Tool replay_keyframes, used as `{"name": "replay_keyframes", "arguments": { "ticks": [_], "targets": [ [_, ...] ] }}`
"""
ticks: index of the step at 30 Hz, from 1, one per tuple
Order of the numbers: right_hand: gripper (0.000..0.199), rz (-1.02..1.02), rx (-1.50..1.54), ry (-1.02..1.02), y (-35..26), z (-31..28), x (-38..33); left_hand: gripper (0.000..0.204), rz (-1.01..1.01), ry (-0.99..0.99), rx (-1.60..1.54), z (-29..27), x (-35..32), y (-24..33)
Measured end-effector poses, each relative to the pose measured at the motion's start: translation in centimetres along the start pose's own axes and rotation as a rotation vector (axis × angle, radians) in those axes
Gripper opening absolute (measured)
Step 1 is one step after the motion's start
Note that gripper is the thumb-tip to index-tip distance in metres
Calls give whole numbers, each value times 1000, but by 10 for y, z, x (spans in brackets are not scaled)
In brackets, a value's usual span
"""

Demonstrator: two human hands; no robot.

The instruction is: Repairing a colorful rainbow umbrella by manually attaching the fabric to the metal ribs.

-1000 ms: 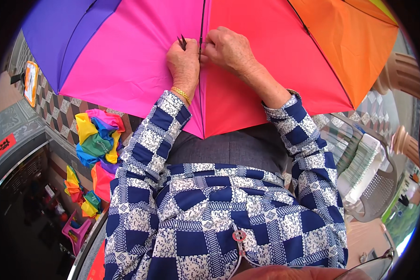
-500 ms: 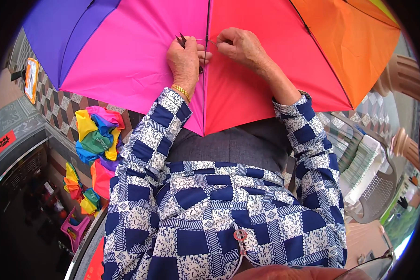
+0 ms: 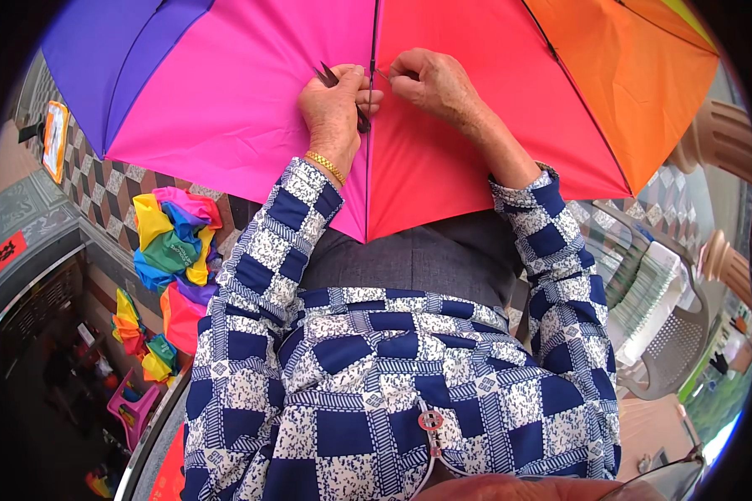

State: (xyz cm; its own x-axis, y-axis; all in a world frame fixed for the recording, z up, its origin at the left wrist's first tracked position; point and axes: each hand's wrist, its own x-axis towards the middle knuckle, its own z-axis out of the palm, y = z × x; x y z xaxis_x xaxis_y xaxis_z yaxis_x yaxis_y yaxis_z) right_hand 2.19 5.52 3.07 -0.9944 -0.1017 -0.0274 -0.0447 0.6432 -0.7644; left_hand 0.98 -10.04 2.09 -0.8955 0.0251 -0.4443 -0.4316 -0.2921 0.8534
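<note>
A rainbow umbrella canopy [image 3: 251, 100] with purple, pink, red and orange panels lies spread over my lap. My left hand [image 3: 336, 108], wearing a gold bracelet, rests on the pink panel and grips small dark thread snips [image 3: 342, 88] whose tips poke out above the fingers. My right hand [image 3: 434, 83] sits on the red panel just right of the dark rib seam [image 3: 370, 125], pinching something fine at the seam, perhaps a thread. The two hands almost touch across the seam.
A pile of folded rainbow umbrella fabric [image 3: 174, 242] lies on the tiled floor at my left, with more bundles [image 3: 138, 334] below it and a pink stool [image 3: 134, 409]. Plastic chairs [image 3: 668, 351] stand at the right, one with stacked material [image 3: 643, 284].
Both hands have shifted slightly to the right and up along the seam. The snips stay in my left hand and my right hand keeps its pinch.
</note>
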Motion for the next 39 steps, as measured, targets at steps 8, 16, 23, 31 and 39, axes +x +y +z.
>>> {"name": "replay_keyframes", "arguments": {
  "ticks": [8,16,23,31,39],
  "targets": [
    [20,-2,-37,0,-1,1,0,10,13,46,85,5,4,-1],
    [18,-55,-62,44,-3,3,-4,14,159,29,333,7,3,8],
    [17,-60,-93,44,-6,6,-7,14,83,31,224,4,3,11],
    [20,95,161,25,-5,12,-8,13,102,30,21,2,3,1],
    [28,259,209,85,-15,29,-1,13,296,93,157,1,14,-16]
  ]
}}
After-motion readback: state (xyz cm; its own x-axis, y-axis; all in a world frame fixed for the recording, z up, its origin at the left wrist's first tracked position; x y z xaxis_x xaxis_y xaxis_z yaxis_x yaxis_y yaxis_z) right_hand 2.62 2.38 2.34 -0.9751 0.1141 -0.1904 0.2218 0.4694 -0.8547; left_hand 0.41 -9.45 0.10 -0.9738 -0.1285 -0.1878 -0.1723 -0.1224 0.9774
